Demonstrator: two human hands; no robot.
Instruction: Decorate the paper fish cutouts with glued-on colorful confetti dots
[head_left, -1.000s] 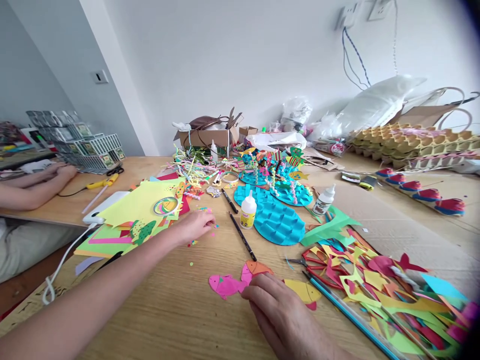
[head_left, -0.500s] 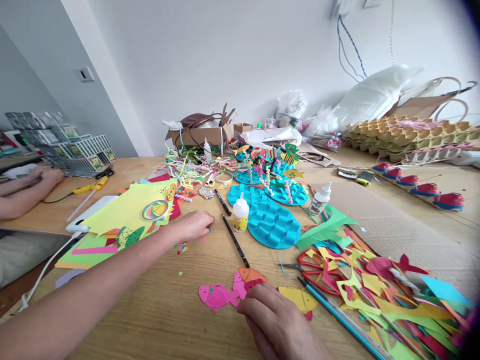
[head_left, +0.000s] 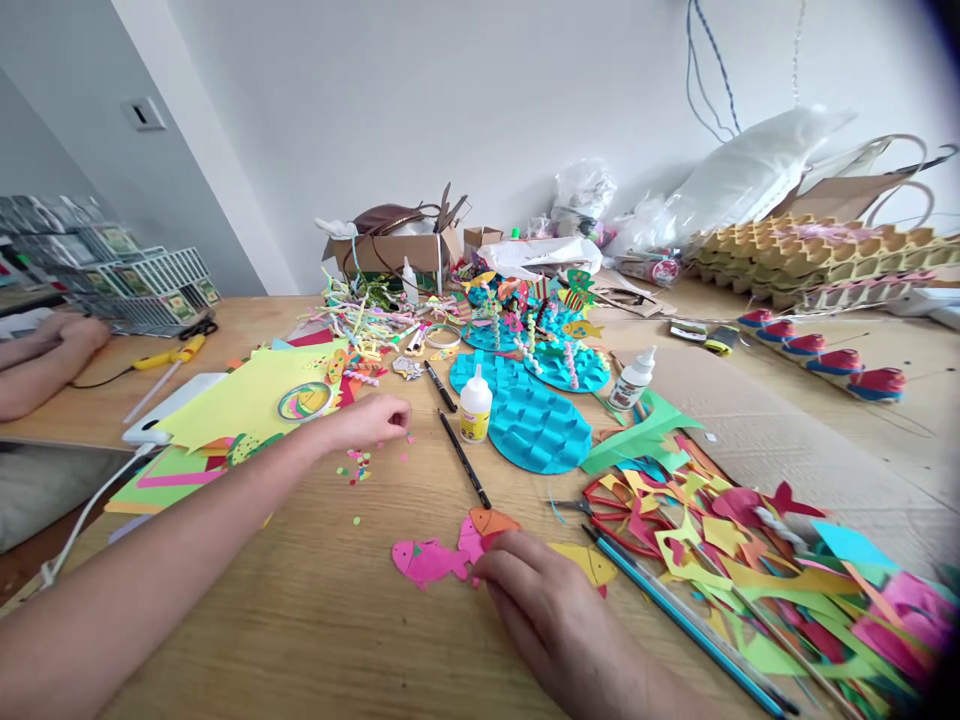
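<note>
My left hand [head_left: 369, 420] reaches across the wooden table [head_left: 322, 610], its fingers pinched together just above a scatter of tiny coloured paper dots [head_left: 358, 467]. What the fingers hold is too small to make out. My right hand [head_left: 551, 615] lies near the front edge, fingertips pressing on a pink paper fish [head_left: 424, 561] and an orange-topped paper fish [head_left: 487, 526]. A yellow paper fish [head_left: 589, 563] lies partly under that hand. A black pencil [head_left: 463, 458] and a glue bottle [head_left: 475, 405] are between the two hands.
Stacked coloured paper [head_left: 240, 410] with a tape ring [head_left: 304, 401] lies left. Blue woven paper shapes [head_left: 536, 420], red scissors [head_left: 611, 505] and paper scraps [head_left: 757, 570] fill the right. Egg cartons [head_left: 810, 260] and a cardboard box [head_left: 390, 250] stand behind. Another person's arms [head_left: 41, 355] rest at far left.
My left hand has drawn back slightly from the dots, and the view has shifted a little. My right hand stays on the paper fish.
</note>
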